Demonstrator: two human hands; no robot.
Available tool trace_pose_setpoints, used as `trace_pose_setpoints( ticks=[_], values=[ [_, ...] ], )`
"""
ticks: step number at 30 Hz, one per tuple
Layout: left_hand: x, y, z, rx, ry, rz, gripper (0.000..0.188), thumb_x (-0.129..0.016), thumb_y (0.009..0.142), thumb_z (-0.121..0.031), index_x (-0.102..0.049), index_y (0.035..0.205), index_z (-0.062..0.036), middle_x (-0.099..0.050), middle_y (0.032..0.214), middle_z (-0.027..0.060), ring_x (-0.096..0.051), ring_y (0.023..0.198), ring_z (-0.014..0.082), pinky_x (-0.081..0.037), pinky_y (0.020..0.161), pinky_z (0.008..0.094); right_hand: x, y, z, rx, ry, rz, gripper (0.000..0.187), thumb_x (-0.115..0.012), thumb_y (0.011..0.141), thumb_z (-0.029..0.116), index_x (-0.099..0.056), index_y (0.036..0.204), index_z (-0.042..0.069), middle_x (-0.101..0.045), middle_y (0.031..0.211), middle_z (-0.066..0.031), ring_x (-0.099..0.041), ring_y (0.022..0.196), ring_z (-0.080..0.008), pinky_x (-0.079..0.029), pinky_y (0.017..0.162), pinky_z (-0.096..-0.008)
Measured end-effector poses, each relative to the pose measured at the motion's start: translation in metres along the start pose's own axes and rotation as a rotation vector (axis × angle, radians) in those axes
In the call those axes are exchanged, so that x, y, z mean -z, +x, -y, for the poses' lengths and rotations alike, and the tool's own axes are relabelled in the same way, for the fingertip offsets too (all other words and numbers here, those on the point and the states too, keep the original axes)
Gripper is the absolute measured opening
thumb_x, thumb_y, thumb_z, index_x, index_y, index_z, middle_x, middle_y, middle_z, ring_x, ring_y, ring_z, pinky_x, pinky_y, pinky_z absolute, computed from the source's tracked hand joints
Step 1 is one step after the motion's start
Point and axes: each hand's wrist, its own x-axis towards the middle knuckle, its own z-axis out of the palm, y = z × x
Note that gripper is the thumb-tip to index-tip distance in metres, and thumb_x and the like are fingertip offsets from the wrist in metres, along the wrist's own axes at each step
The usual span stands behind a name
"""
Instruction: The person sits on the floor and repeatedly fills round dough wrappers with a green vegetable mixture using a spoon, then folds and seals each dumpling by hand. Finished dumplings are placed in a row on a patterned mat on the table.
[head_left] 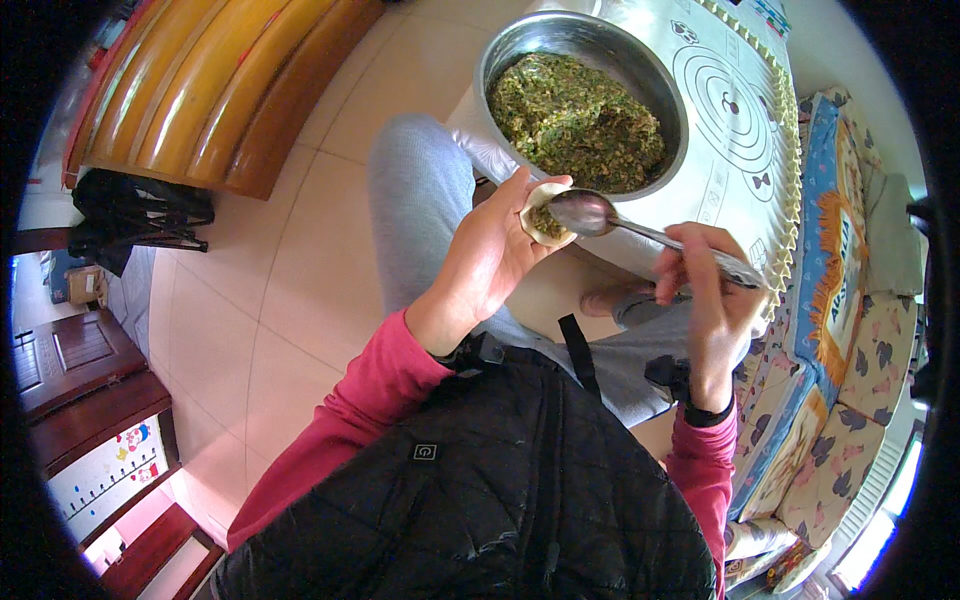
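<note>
In my left hand (486, 250), a small round dumpling wrapper (531, 222) lies cupped between thumb and fingers, with some green filling at its centre. My right hand (712, 285) grips a metal spoon (655, 235) by its handle. The spoon's bowl is right at the wrapper, over its right edge. Just beyond both hands stands a large metal basin (640, 75), holding a chopped green and brown filling (570, 115) with a hollow on its near right side.
The basin rests on a table with a white printed cover (700, 200) and a row of pale pleated pieces along its right edge. A patterned sofa (850, 330) stands at right, yellow-brown wooden furniture (200, 90) at upper left. My grey-trousered knee (415, 190) is beside the table.
</note>
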Motion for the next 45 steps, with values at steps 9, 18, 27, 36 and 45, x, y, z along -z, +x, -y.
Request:
trace_pose_setpoints(
  ticks=[9, 18, 27, 36, 45],
  values=[
    [-0.001, -0.002, -0.002, 0.026, -0.031, -0.027, 0.049, -0.038, 0.104, -0.035, -0.046, 0.127, 0.0073, -0.057, 0.12, 0.0168, -0.059, 0.108, 0.0244, -0.048, 0.097, 0.0377, 0.01, 0.001, 0.001, 0.165, -0.04, -0.106, 0.02, -0.054, 0.096, 0.009, -0.066, 0.099, -0.006, -0.065, 0.073, -0.0091, -0.055, 0.054, -0.0077, -0.043, 0.05, -0.0203],
    [-0.014, -0.006, -0.014, 0.041, -0.101, 0.059, 0.055, -0.036, 0.104, -0.037, -0.042, 0.13, 0.0111, -0.054, 0.125, 0.0246, -0.056, 0.117, 0.0295, -0.046, 0.101, 0.0371, -0.003, 0.05, -0.085, 0.736, -0.889, 0.234, 0.03, -0.069, 0.077, 0.004, -0.066, 0.106, 0.007, -0.057, 0.083, -0.0067, -0.06, 0.076, -0.0249, -0.051, 0.065, -0.0354],
    [-0.022, -0.011, -0.011, 0.083, -0.04, 0.12, 0.054, -0.037, 0.103, -0.037, -0.044, 0.13, 0.0092, -0.054, 0.126, 0.0226, -0.056, 0.117, 0.0255, -0.046, 0.101, 0.0344, 0.014, 0.017, -0.028, 0.753, -0.697, 0.25, 0.04, -0.071, 0.066, 0.003, -0.068, 0.105, 0.01, -0.058, 0.091, -0.0066, -0.057, 0.078, -0.0239, -0.049, 0.069, -0.0351],
    [-0.031, -0.023, -0.009, 0.123, 0.051, 0.134, 0.054, -0.039, 0.102, -0.035, -0.041, 0.135, 0.0078, -0.052, 0.132, 0.0151, -0.054, 0.119, 0.0205, -0.044, 0.102, 0.0328, -0.009, 0.019, -0.025, 0.939, -0.688, 0.245, 0.023, -0.077, 0.067, 0.009, -0.067, 0.086, 0.008, -0.06, 0.091, -0.005, -0.058, 0.076, -0.022, -0.048, 0.065, -0.0335],
    [-0.045, -0.039, -0.001, -0.161, 0.542, 0.185, 0.045, -0.06, 0.092, -0.005, -0.047, 0.135, 0.0037, -0.059, 0.119, 0.0091, -0.058, 0.104, 0.0115, -0.048, 0.089, 0.0248, -0.021, 0.013, -0.017, 0.717, -0.516, 0.058, 0.021, -0.076, 0.07, 0.002, -0.064, 0.087, 0.003, -0.061, 0.089, -0.0104, -0.06, 0.077, -0.0257, -0.049, 0.064, -0.0337]
  ],
)
